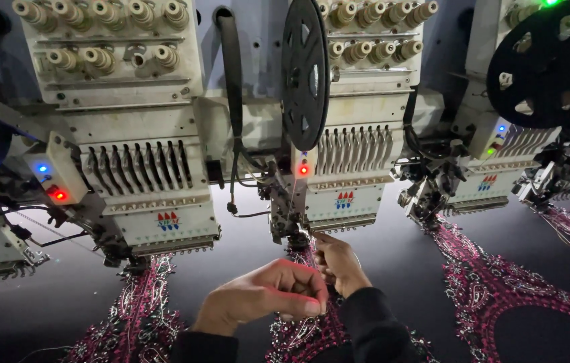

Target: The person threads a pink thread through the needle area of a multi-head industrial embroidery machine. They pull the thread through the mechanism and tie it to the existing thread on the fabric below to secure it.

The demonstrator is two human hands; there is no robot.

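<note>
Both hands work close together just below the middle embroidery head [338, 181], a cream-coloured metal unit with a row of dark slots and a glowing red lamp. The left hand [265, 296] sits nearer the camera, its fingers curled and its thumb and forefinger pressed together in a pinch on a thin pale thread [314, 259] (too fine to follow along its whole length). The right hand [337, 263] is just behind it, fingers bunched up near the needle area [296, 236] under the head, and seems to pinch the same thread; the fingertips are partly hidden by the left hand. Both wrists wear dark sleeves [372, 329].

The thread runs from the hands up towards the needle area, above the black cloth [392, 255] stretched flat across the machine bed. A pink and white paisley embroidered band [305, 333] lies on the cloth right under the hands. A like band [138, 309] lies under the left embroidery head [144, 175], and a wider curved one [493, 289] to the right. A black spoked reel [305, 70] hangs on the front of the middle head.
</note>
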